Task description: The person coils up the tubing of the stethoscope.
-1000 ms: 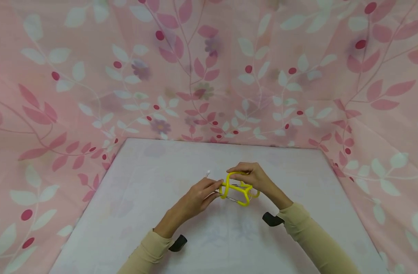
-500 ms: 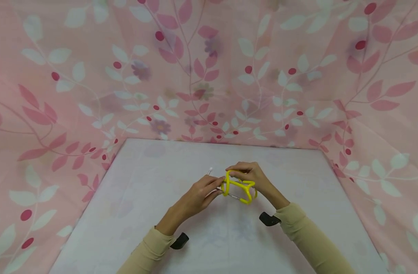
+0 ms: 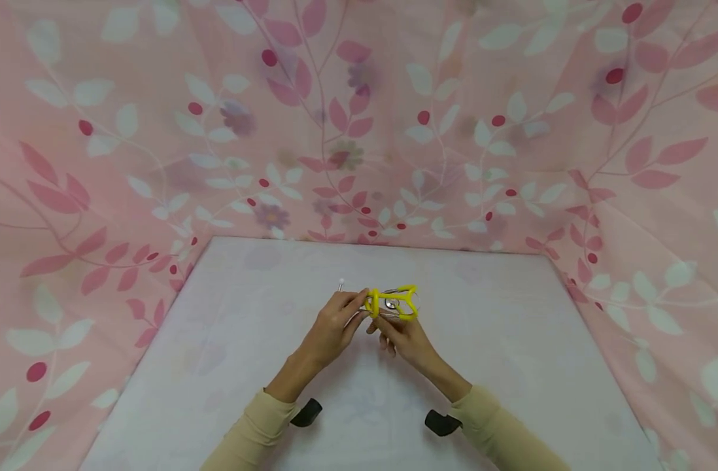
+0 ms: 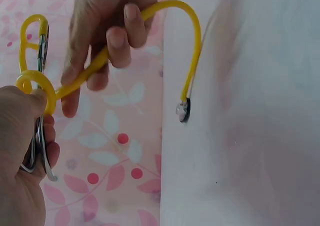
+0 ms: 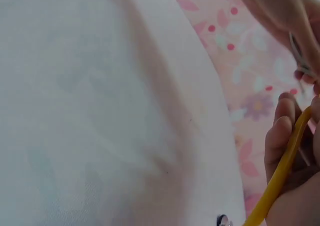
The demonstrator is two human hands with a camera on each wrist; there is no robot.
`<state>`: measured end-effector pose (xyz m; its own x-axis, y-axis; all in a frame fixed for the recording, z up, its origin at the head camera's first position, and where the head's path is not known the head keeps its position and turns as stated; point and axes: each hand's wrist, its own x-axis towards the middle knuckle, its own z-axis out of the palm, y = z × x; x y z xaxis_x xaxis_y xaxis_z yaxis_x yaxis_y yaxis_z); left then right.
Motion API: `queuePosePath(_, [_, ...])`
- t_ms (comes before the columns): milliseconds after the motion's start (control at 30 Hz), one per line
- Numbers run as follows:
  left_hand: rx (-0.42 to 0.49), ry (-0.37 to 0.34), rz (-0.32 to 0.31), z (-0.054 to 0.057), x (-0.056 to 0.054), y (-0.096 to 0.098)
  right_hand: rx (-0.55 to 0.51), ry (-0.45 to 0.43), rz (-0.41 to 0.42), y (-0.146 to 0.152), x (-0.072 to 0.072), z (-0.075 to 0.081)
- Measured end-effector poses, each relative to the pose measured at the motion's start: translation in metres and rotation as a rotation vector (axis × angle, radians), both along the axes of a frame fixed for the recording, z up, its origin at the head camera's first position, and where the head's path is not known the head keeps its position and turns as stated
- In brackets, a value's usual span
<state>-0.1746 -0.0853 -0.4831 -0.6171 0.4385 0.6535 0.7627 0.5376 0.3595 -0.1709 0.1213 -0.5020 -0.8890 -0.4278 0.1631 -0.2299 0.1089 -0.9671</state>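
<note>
A stethoscope with yellow tubing [image 3: 407,296] is held up over the table between both hands. My left hand [image 3: 335,324] grips its metal ear tubes [image 4: 41,148] at the point where the yellow tubing loops round them. A pale ear tip [image 3: 341,281] sticks out past the left fingers. My right hand [image 3: 412,340] is just below the bundle, fingers curled about the free length of tubing [image 4: 95,66]. From this hand the tubing arcs over and hangs down to the metal chest piece [image 4: 182,111]. In the right wrist view the tubing [image 5: 281,178] runs across the right palm.
A white-covered table [image 3: 265,275] lies beneath the hands. Pink leaf-patterned cloth [image 3: 359,131] rises behind it and along both sides. Dark wrist-camera mounts [image 3: 441,423] jut inward from the sleeves.
My right hand has let go of the bundle's top and swung down beneath it, onto the free tubing. The stethoscope has shifted slightly up and left with my left hand, its loop now narrower.
</note>
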Motion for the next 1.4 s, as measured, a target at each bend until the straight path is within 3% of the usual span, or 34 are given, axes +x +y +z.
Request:
queuePosePath(133, [0.02,-0.037,0.038,-0.004,-0.002,-0.005,0.187,0.114,-0.09,-0.003,0.007,-0.006])
queuePosePath(233, [0.029,-0.063,0.041,-0.007,-0.002,-0.007,0.266,0.201,-0.118,-0.002,0.014,0.003])
queuePosePath(367, [0.026,-0.107,0.032,-0.011,-0.003,-0.009,0.333,0.245,-0.136,0.001,0.02,0.014])
queuePosePath(500, [0.005,-0.129,0.053,-0.013,-0.007,-0.009,0.405,0.285,-0.13,0.005,0.022,0.021])
queuePosePath(633, [-0.038,-0.108,0.081,-0.016,-0.011,-0.01,0.511,0.38,-0.1,0.009,0.025,0.025])
queuePosePath(900, [-0.133,-0.108,0.124,-0.032,-0.012,-0.017,0.709,0.691,-0.04,0.013,0.035,0.034])
queuePosePath(1067, [-0.167,-0.108,0.098,-0.034,-0.006,-0.018,0.73,0.8,-0.08,0.018,0.031,0.047])
queuePosePath(1267, [-0.181,-0.073,0.065,-0.025,0.001,-0.016,0.675,0.812,-0.057,0.022,0.019,0.062])
queuePosePath(1400, [-0.203,-0.033,0.043,-0.018,0.005,-0.014,0.592,0.769,-0.044,0.025,0.007,0.07])
